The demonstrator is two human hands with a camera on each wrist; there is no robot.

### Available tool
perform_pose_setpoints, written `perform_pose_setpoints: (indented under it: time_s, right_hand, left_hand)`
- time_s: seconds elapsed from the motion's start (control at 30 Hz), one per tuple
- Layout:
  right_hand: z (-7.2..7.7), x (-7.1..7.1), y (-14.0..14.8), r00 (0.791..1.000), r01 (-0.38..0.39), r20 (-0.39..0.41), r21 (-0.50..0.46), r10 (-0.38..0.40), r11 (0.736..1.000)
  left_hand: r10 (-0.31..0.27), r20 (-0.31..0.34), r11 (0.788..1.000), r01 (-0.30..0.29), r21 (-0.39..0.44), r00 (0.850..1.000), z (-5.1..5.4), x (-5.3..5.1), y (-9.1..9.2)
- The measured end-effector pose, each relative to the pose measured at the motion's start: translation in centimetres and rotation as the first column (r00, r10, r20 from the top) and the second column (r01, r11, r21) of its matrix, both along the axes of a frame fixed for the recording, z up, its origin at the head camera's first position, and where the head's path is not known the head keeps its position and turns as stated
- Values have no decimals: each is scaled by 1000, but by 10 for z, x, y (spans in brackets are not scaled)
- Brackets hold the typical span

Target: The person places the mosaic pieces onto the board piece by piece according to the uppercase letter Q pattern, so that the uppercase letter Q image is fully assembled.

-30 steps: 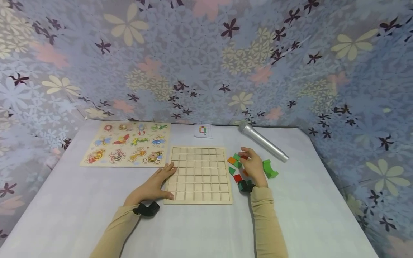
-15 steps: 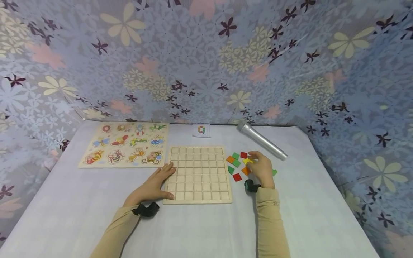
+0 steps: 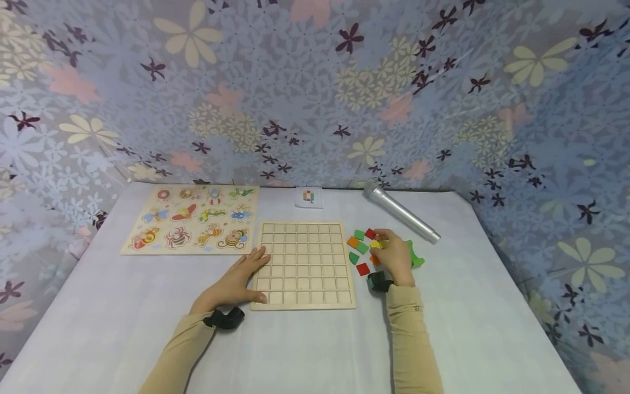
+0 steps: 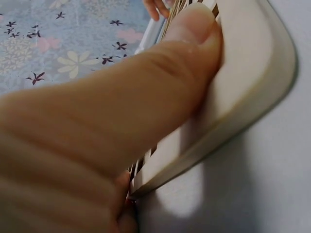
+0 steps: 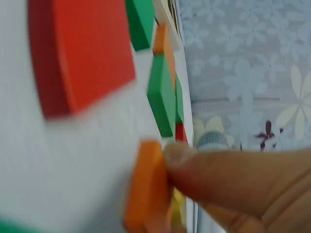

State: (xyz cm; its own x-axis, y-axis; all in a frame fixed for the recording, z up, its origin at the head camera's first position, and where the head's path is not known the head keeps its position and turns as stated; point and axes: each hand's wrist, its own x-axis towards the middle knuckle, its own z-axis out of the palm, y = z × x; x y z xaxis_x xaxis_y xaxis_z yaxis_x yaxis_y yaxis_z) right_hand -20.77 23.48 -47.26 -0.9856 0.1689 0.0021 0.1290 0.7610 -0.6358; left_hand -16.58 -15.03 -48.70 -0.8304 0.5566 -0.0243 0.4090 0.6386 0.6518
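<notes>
A wooden grid board (image 3: 302, 265) lies flat on the white table. My left hand (image 3: 236, 282) rests on its left edge, fingers spread and thumb near the lower corner; the left wrist view shows the thumb (image 4: 189, 39) pressing the rim. Right of the board, my right hand (image 3: 394, 254) is over loose coloured pieces, beside a yellow piece (image 3: 375, 244). In the right wrist view the thumb (image 5: 194, 160) is at an orange piece (image 5: 148, 187); whether the fingers grip it cannot be told. Red (image 3: 362, 268) and green (image 3: 354, 258) pieces lie nearby.
An insect picture board (image 3: 192, 221) lies at the back left. Behind the grid stands a small card (image 3: 309, 197) with a coloured pattern. A silver microphone (image 3: 403, 213) lies at the back right, and a green curved piece (image 3: 416, 258) is partly behind my right hand.
My right hand has moved right and then slightly back left among the pieces, uncovering the upper red piece and part of the yellow one. My left hand has stayed on the board.
</notes>
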Motion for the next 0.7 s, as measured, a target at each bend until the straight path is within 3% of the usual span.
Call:
perform_pose_setpoints:
  time_s: [0.3, 0.4, 0.7]
  right_hand:
    - [1, 0, -6, 999, 33, 10, 53, -34, 998]
    - [3, 0, -6, 999, 44, 18, 54, -45, 998]
    - [-2, -2, -3, 998, 54, 46, -42, -52, 998]
  left_hand:
    - [-14, -30, 1000, 14, -2, 999, 0, 1, 1]
    - [-12, -14, 1000, 11, -13, 1000, 0, 1, 1]
    - [-9, -21, 1000, 8, -26, 1000, -1, 0, 1]
